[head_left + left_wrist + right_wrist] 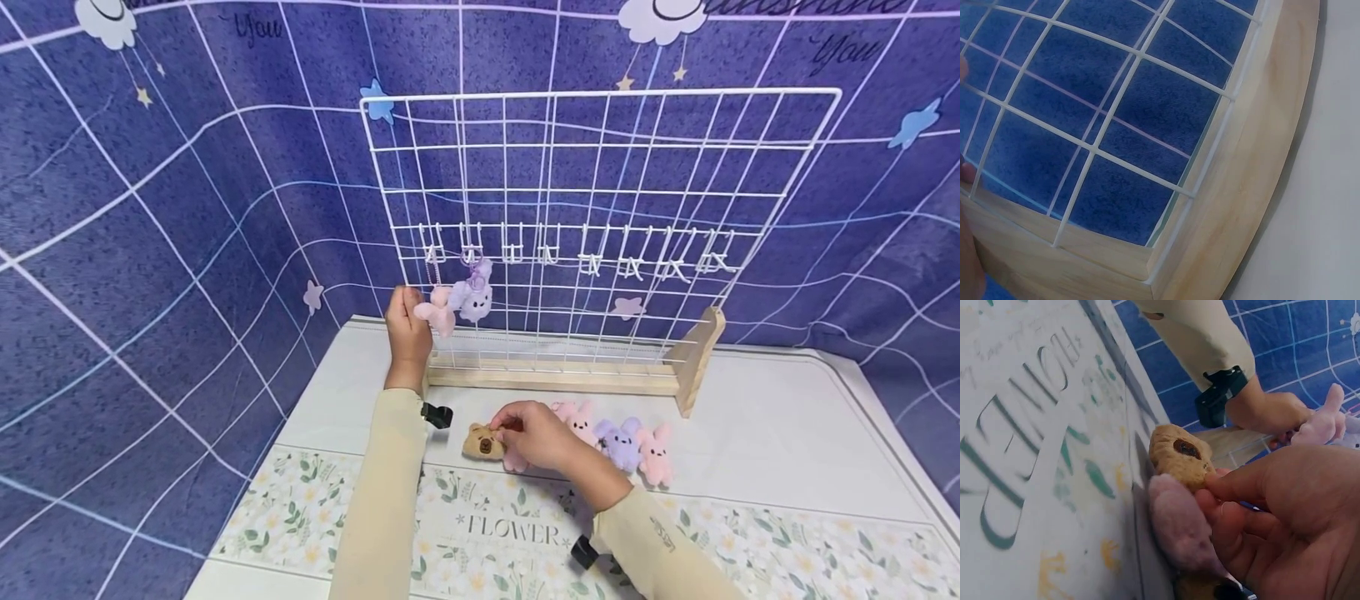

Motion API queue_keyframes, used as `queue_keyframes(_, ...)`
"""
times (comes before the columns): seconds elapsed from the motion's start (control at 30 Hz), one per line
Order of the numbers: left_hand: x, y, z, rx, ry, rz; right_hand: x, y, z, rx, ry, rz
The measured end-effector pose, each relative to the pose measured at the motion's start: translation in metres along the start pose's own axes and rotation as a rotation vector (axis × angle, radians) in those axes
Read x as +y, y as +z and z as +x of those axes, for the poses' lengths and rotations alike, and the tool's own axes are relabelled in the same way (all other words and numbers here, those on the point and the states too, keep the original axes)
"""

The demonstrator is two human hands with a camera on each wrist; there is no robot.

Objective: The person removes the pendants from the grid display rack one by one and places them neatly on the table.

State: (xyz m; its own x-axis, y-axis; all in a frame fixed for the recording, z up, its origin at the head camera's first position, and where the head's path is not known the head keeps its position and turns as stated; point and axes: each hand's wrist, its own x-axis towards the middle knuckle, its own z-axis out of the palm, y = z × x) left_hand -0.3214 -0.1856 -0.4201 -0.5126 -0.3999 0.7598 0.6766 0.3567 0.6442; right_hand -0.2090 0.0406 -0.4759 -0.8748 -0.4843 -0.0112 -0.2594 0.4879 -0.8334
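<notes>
At the left end of the white wire grid rack (555,193), my left hand (410,333) grips the rack's edge. Just right of that hand hang a pink plush bunny keychain (440,310) and a purple one (474,302), each on a hook. My right hand (536,435) pinches the edge of a brown plush animal charm (1182,456) with a dark muzzle, low over the table. A pink plush (1179,519) lies against the brown one, partly hidden by my right hand in the head view. In the left wrist view, only a sliver of the left hand (967,244) shows.
Right of my right hand lie a pink bunny (577,423), a purple bunny (621,443) and another pink bunny (656,456). Several white hooks (632,265) line the grid. A wooden foot (699,358) supports the rack's right end. A flower-print mat (300,508) covers the table front.
</notes>
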Motion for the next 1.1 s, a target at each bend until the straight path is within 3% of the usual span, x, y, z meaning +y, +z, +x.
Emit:
queue_keyframes(0.2, 0.000, -0.001, 0.001, -0.005, 0.003, -0.003, 0.001, 0.002, 0.003, -0.019, 0.010, -0.020)
queue_keyframes(0.5, 0.000, -0.001, 0.001, -0.005, -0.004, -0.015, -0.003, 0.005, 0.003, 0.023, -0.073, -0.104)
queue_keyframes(0.77, -0.001, -0.002, 0.000, 0.004, 0.011, 0.004, -0.005, 0.009, 0.005, 0.030, -0.042, -0.122)
queue_keyframes(0.93, 0.000, -0.002, -0.001, -0.006, 0.011, 0.010, -0.004, 0.009, 0.007, 0.148, -0.038, 0.014)
queue_keyframes(1.1, 0.000, -0.001, -0.001, -0.008, 0.019, 0.030, -0.013, 0.009, 0.010, 0.232, -0.002, 0.293)
